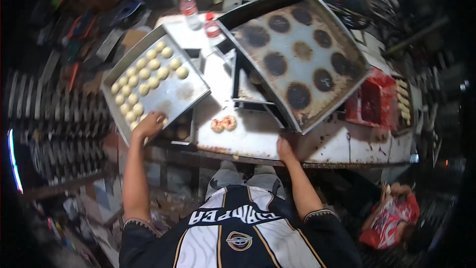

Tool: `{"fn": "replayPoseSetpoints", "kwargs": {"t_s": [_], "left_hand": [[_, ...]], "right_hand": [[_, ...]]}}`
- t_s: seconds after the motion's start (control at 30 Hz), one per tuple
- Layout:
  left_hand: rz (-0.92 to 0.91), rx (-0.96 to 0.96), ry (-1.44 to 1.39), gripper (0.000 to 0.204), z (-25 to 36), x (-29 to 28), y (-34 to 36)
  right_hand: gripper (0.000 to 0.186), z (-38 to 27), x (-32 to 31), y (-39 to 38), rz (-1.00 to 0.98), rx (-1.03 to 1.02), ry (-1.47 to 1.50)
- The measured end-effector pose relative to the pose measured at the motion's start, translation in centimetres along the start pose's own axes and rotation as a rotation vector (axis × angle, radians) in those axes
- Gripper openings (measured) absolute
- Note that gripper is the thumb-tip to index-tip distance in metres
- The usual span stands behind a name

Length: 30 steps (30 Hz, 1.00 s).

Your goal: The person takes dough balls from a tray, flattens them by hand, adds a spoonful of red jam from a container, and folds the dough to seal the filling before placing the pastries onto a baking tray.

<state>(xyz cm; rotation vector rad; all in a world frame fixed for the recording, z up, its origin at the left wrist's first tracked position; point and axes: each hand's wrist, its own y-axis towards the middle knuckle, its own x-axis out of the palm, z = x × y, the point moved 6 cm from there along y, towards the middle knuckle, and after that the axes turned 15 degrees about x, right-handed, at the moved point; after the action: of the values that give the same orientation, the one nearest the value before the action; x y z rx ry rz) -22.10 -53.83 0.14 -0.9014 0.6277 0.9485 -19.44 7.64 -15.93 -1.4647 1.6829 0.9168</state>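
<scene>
Left hand [150,125] curls over dough balls [144,74] in the metal tray [197,85]; grip cannot be determined. Right hand [286,149], opening likewise indeterminable, is at the near edge of the table [248,141].

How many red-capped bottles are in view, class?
2: left bottle, toward the far edge of the white table; right bottle, between that and the large spotted tray. Others may be hidden.

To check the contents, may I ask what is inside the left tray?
Many pale dough balls lie in the left tray, beside bare, stained metal. The left hand covers part of the near end, so whatever is beneath it cannot be seen.
</scene>
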Motion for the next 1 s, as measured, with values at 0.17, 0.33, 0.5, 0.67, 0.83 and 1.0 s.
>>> {"fn": "replayPoseSetpoints", "kwargs": {"t_s": [0.17,0.33,0.5,0.67,0.83,1.0], "left_hand": [[-0.058,0.085,0.016,0.028,-0.2,-0.3,1.5],[0.586,0.055,-0.518,0.02,-0.1,-2.1,-3.6],[0.974,0.125,-1.19,0.026,8.2,-2.4,-8.8],[0.722,0.294,-1.925,0.039,13.4,1.8,-7.9],[0.781,0.18,-1.435,0.027,20.0,2.5,-9.1],[0.18,0.305,-0.912,0.023,27.1,7.1,-5.4]], "right_hand": [[0.017,1.7,-5.7,-1.2,0.058,-0.014,-0.169],[0.013,-5.8,-15.2,-1.5,-0.359,0.674,0.924],[0.009,-25.2,-36.0,6.8,0.413,-0.363,0.37],[0.036,-24.0,-27.2,15.5,-0.269,-0.27,-0.047],[0.048,-20.7,-28.8,16.4,-0.303,-0.348,-0.003],[0.052,-22.0,-29.2,10.5,-0.101,-0.34,0.001]]}}
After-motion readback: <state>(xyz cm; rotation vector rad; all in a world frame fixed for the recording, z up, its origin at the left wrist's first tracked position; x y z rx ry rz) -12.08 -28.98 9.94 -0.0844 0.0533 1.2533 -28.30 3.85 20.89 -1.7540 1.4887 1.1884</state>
